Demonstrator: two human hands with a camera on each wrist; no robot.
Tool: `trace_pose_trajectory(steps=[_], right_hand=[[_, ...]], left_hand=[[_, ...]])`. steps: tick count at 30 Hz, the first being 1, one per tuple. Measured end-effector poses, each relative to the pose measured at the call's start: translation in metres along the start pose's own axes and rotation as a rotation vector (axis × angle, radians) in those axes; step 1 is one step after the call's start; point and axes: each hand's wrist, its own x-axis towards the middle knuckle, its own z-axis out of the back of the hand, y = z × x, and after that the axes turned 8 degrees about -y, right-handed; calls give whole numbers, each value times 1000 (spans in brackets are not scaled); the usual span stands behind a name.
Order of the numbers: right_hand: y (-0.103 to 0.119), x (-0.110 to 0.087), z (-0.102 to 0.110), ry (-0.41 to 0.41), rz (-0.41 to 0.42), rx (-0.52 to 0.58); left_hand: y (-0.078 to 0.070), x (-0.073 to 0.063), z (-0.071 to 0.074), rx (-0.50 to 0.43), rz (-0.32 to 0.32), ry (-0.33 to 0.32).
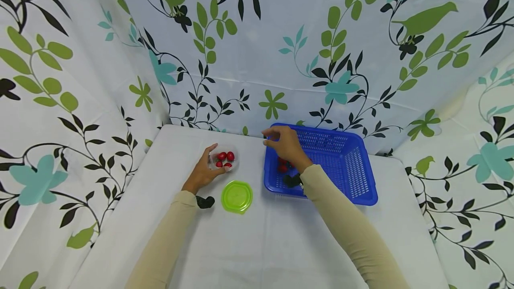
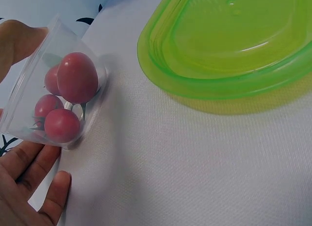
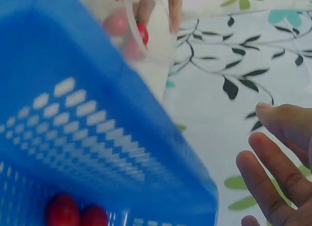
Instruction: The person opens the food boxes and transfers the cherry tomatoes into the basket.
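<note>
My left hand [image 1: 204, 171] grips a small clear plastic tub [image 1: 236, 160] around its sides, thumb on one side and fingers on the other. Several small red tomatoes [image 2: 77, 78] lie inside the tub, some with green stems. Over the left rim of a blue basket [image 1: 341, 164] is my right hand [image 1: 288, 145], its fingers loosely bent and the thumb apart, with nothing between them. More red tomatoes [image 3: 63, 211] lie at the left end of the basket, partly hidden under the right forearm in the head view.
A green plastic lid [image 1: 237, 196] lies on the white-covered table [image 1: 257, 244], close in front of the tub. Behind the table hangs a curtain [image 1: 249, 66] printed with leaves and birds. Black devices [image 1: 205, 202] are worn at both wrists.
</note>
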Motion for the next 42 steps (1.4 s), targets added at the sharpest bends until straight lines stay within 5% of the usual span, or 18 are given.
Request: trace_pose_trajectory(steps=[16,42], right_hand=[[32,4,-54,28,0,0],[38,6,-114,98,-61,-16]], left_hand=[[3,2,-2,1,-22,-6],[0,-1,0,-3,-30,-7]])
